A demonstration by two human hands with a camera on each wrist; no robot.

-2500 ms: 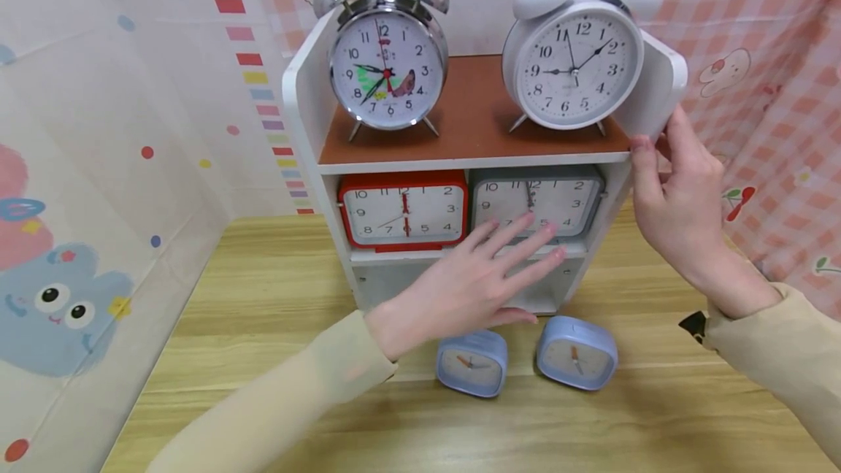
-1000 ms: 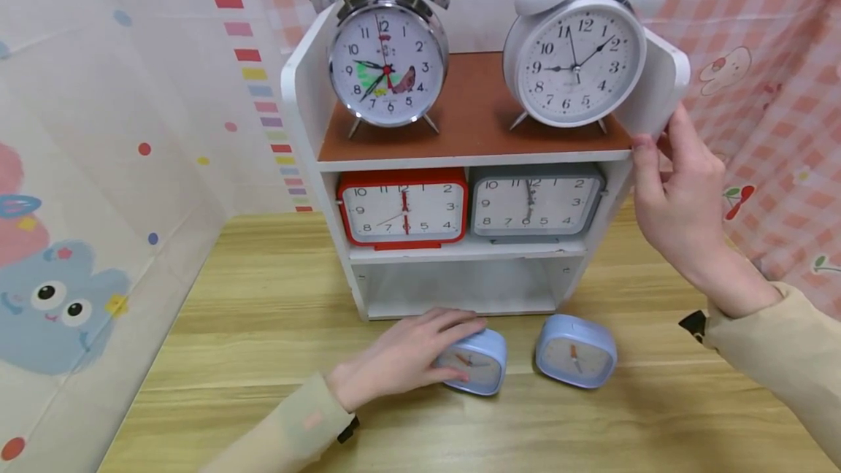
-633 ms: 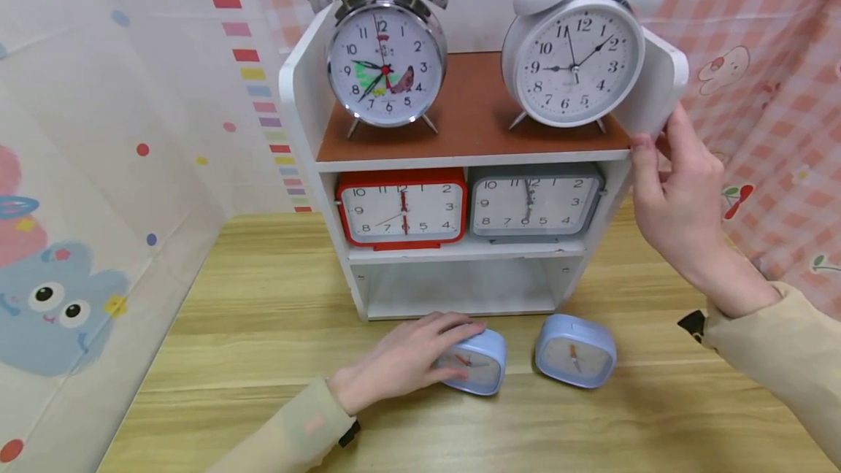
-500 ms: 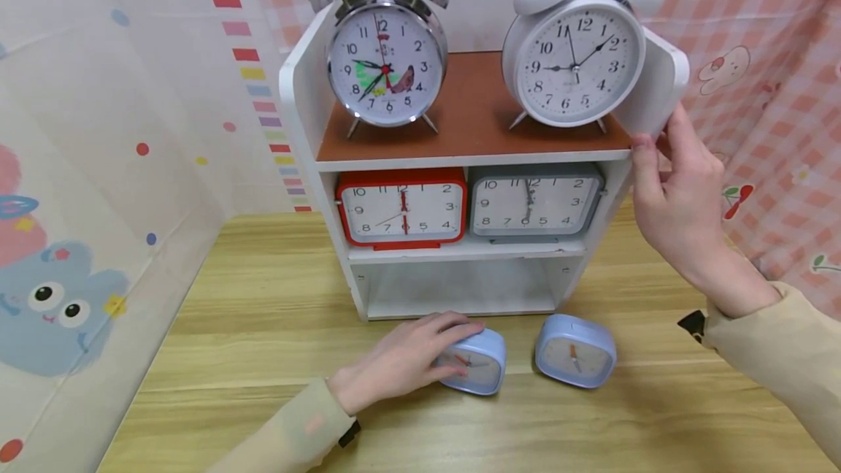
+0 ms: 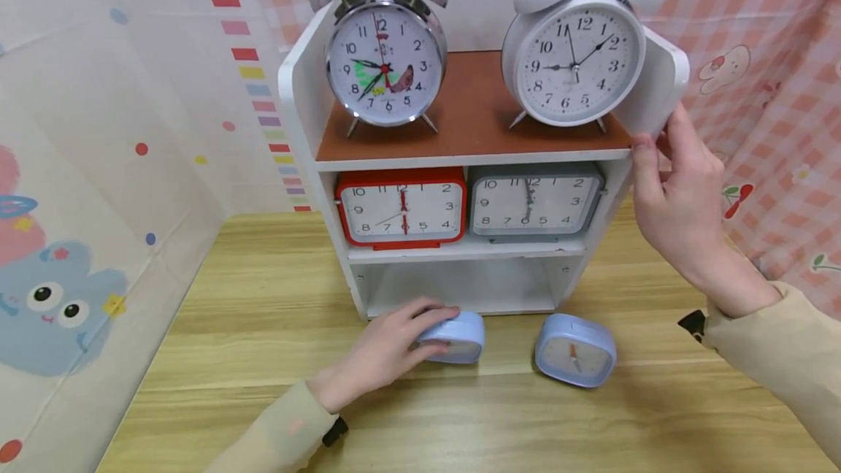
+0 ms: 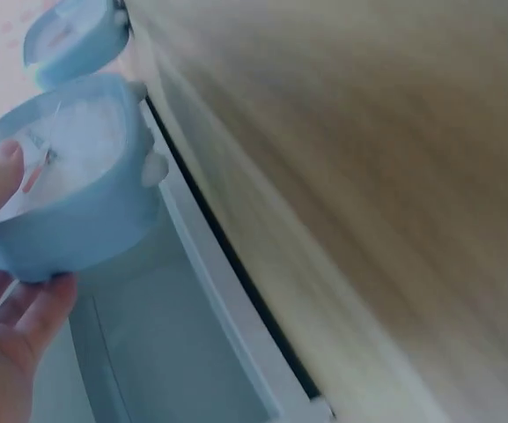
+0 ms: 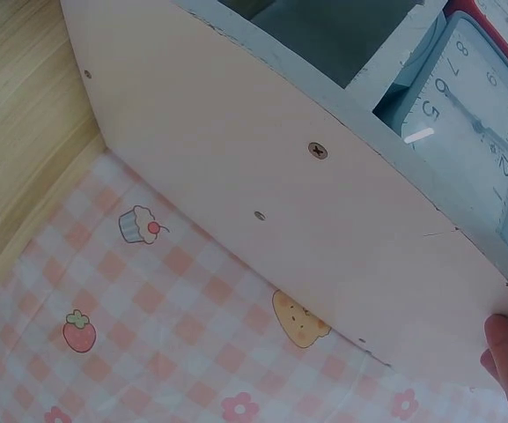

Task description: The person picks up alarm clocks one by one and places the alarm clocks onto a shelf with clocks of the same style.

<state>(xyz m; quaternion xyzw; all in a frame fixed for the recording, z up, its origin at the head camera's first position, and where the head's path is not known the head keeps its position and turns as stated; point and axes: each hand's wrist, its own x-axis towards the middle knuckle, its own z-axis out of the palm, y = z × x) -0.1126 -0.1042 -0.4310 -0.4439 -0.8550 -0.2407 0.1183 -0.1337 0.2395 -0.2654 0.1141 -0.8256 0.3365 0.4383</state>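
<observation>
My left hand (image 5: pixel 384 347) grips a small light-blue alarm clock (image 5: pixel 465 331), its thumb over the face and its fingers on top. In the left wrist view the clock (image 6: pixel 82 225) appears raised, in front of the shelf's bottom compartment. The hand partly covers its dial. A second light-blue alarm clock (image 5: pixel 576 351) sits on the table to the right. My right hand (image 5: pixel 683 203) holds the right side panel of the white shelf (image 5: pixel 473 160), thumb at the front edge. Only some fingers (image 7: pixel 507 352) show in the right wrist view.
A silver twin-bell clock (image 5: pixel 388 68) and a white twin-bell clock (image 5: pixel 578 64) stand on the brown top shelf. Below are a red clock (image 5: pixel 402 209) and a grey clock (image 5: pixel 535 203) side by side. The wooden table (image 5: pixel 263 356) meets patterned cloth at the left and back.
My left hand came down from in front of the grey clock, took hold of the left blue clock, and has shifted it left and towards the shelf. The right hand stays put.
</observation>
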